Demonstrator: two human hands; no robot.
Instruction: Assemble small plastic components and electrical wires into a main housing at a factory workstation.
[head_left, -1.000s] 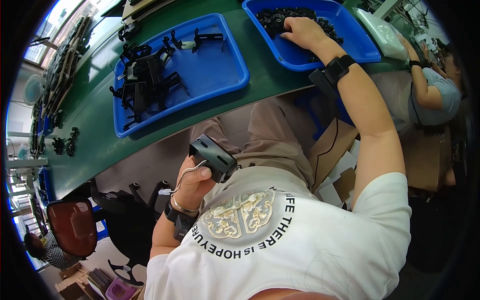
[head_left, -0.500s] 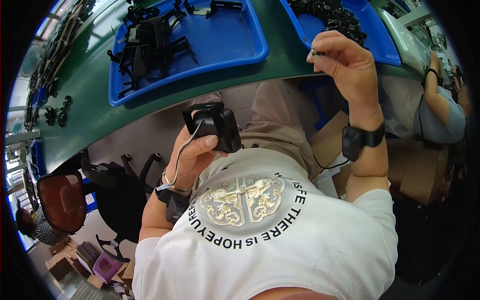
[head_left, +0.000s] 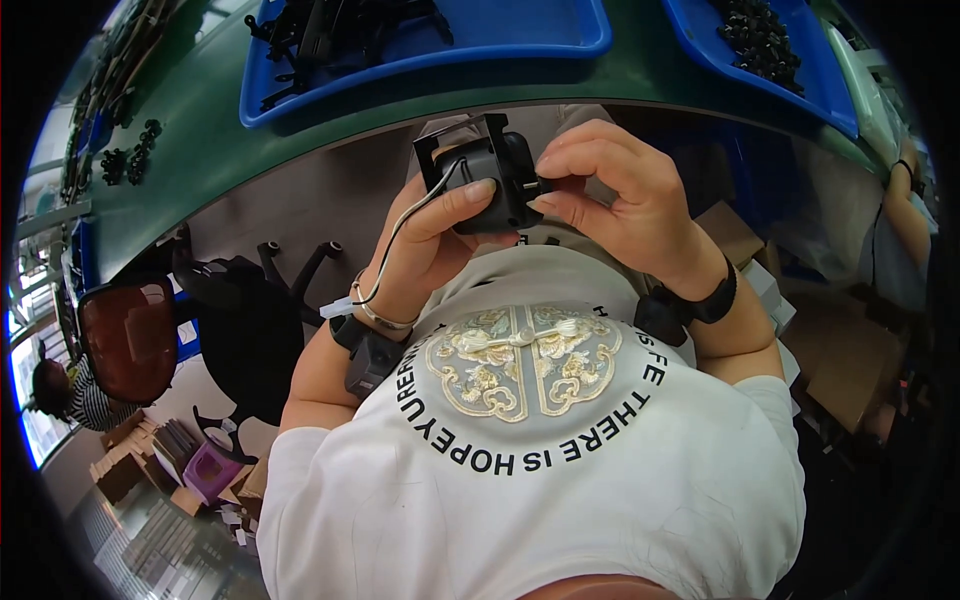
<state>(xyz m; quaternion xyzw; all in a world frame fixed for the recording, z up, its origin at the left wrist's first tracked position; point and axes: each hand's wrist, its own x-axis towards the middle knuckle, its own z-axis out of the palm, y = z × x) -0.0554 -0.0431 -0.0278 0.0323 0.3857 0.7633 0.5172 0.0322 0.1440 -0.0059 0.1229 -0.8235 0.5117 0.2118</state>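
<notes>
My left hand is closed around a black boxy device with a U-shaped black bracket on its far side. A pale cable leaves the device and hangs over my left wrist, ending in a whitish connector. Between the thumb and forefinger of my right hand is a small black thumb screw, its metal shank pointing at the device's right side. Whether the shank touches or enters the device, I cannot tell. My fingers partly hide the screw's head.
On the green table, one blue tray holds black brackets. Another blue tray at the right contains many small black screws. Loose black parts lie at left. An office chair stands left; another person's arm shows at right.
My right hand has come down from beside the right tray to the device's right side, carrying the thumb screw. My left hand has raised the device slightly, and the whole view has shifted.
</notes>
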